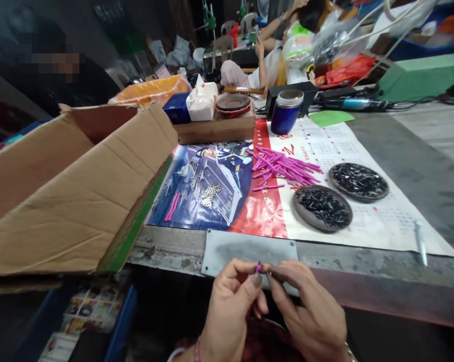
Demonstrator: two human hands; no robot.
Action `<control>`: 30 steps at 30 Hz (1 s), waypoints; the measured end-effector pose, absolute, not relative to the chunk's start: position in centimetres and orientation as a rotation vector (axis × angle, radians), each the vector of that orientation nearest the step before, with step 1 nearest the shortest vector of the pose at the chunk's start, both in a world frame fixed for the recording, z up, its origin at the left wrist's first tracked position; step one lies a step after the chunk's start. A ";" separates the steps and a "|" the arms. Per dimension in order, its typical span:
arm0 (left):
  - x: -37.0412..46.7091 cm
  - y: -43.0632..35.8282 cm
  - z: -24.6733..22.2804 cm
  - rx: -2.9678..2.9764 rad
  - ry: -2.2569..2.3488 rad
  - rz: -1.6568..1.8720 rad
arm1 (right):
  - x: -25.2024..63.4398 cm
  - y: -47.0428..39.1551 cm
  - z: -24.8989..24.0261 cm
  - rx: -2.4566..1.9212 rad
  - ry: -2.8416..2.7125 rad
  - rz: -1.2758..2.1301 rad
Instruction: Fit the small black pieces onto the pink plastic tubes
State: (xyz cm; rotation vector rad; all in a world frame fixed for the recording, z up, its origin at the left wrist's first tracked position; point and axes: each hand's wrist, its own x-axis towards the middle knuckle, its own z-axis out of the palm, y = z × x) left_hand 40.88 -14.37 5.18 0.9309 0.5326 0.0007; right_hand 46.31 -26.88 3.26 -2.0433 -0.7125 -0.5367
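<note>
Pinched between the thumb and forefinger of my left hand (pixel 230 296) is a pink stick (pixel 258 269) with a small dark tip. Close beside that tip, my right hand (pixel 311 309) has thumb and forefinger closed on a tiny piece that is too small to name. Both hands are in front of the table's near edge, by a grey plate (pixel 249 247). Beyond them lie a pile of pink sticks (pixel 283 165) and two dishes of small black pieces (pixel 324 207), (pixel 358 180). Small silvery pieces (pixel 210 195) sit on the poster, with a few pink sticks (pixel 173 207) to their left.
A large open cardboard box (pixel 79 191) stands at the left. Behind the poster are a wooden box (pixel 215 131), tissues (pixel 202 102) and a blue cup (pixel 286 115). A slim silvery tool (pixel 421 244) lies at right. Other people are in the background.
</note>
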 end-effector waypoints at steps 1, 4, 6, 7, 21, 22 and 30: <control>40.8 -14.6 5.1 0.937 0.526 0.026 | 46.3 -27.0 3.4 -2.040 -0.690 -0.515; 40.7 -15.0 4.8 0.950 0.503 0.080 | 46.2 -27.0 3.8 -2.005 -0.668 -0.481; 40.6 -15.2 4.6 0.966 0.475 0.091 | 46.1 -27.0 3.9 -1.970 -0.675 -0.447; 40.6 -15.2 4.5 0.976 0.456 0.096 | 46.1 -26.9 3.9 -1.954 -0.676 -0.434; 40.1 -15.6 3.6 0.975 0.311 0.135 | 45.2 -26.4 3.5 -1.748 -0.544 -0.252; 39.9 -15.6 3.5 0.990 0.296 0.149 | 45.2 -26.4 3.5 -1.711 -0.525 -0.203; 39.2 -15.3 3.0 1.194 0.206 0.251 | 44.9 -26.1 3.5 -1.802 -0.567 -0.281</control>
